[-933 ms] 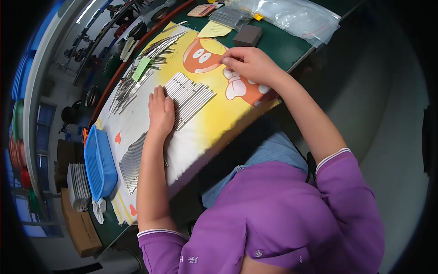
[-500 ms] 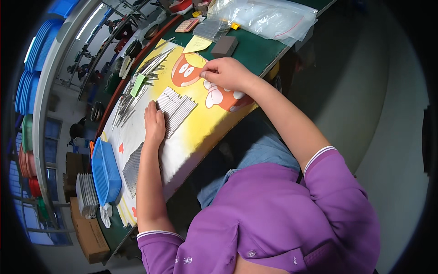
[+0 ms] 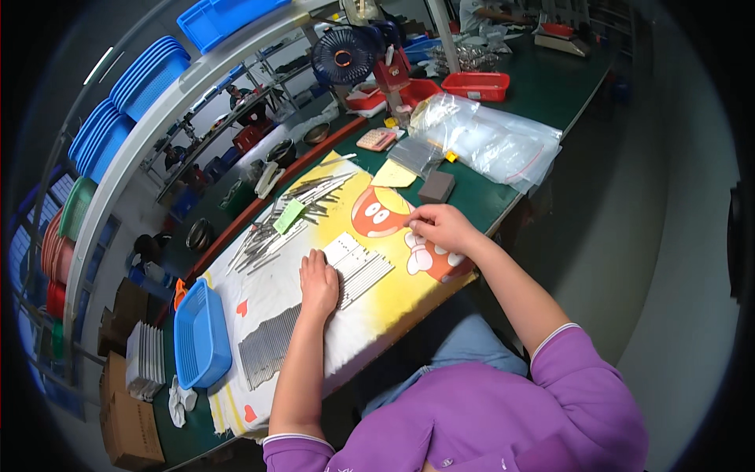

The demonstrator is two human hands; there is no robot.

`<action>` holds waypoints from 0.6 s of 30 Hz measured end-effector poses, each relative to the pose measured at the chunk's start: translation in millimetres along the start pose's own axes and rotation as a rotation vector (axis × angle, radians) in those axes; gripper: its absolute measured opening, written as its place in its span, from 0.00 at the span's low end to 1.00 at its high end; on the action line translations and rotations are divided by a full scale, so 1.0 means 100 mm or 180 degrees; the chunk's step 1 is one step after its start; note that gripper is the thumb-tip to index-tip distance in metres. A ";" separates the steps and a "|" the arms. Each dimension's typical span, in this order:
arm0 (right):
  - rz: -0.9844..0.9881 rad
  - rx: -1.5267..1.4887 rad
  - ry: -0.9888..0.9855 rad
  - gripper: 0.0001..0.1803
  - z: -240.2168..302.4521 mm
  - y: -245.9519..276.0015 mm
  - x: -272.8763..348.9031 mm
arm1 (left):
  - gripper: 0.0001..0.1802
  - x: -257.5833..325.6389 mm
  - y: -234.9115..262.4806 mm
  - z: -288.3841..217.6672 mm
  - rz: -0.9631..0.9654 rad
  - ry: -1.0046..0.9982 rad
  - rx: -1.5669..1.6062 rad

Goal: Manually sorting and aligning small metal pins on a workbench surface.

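My left hand (image 3: 319, 283) lies flat with its fingers stretched out, touching the left ends of a row of thin, light-grey rods (image 3: 363, 275). The rods lie side by side on a yellow and white cloth with cartoon prints (image 3: 385, 311). To the right of the row, over the printed figure, is my right hand (image 3: 445, 228). Its thumb and index finger are pinched together; whatever they hold is too small to make out. Loose rods (image 3: 263, 236) form a messy pile beyond my left hand, with a green paper slip (image 3: 289, 216) on top. A darker grey row of rods (image 3: 267, 346) sits beside my left forearm.
A blue basket (image 3: 202, 334) stands at the cloth's left edge. Beyond the cloth are a dark block (image 3: 436, 187), yellow paper (image 3: 394, 174), a calculator (image 3: 377, 139) and clear plastic bags (image 3: 495, 145). Farther back are a fan (image 3: 343, 57) and a red tray (image 3: 476, 86).
The head view has tilted up, showing more of the far table. Both hands keep nearly the same places over the cloth, the left flat and the right pinched.
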State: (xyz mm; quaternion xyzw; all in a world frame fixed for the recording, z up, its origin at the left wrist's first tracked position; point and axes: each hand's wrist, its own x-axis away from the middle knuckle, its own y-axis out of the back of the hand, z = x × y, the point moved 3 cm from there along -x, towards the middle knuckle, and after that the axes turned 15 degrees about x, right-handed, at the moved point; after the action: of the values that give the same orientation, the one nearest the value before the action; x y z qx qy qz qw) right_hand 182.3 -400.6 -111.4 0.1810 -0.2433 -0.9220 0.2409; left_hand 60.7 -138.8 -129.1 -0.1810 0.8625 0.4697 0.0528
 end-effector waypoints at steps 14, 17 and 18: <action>0.0202 0.0348 0.0097 0.11 0.06 0.02 0.06 | 0.31 0.05 0.05 -0.22 0.0097 0.0239 -0.0030; 0.0177 0.0540 0.0243 0.12 0.11 0.03 0.09 | 0.31 0.09 0.03 -0.17 0.0135 0.0301 -0.0030; 0.0180 0.0558 0.0236 0.12 0.11 0.03 0.09 | 0.31 0.10 0.03 -0.17 0.0102 0.0293 -0.0010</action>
State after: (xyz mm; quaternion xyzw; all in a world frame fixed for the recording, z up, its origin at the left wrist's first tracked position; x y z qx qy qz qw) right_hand 170.3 -403.4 -102.7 0.2284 -0.3189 -0.8826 0.2590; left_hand 51.8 -154.1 -120.3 -0.1887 0.8660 0.4630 0.0052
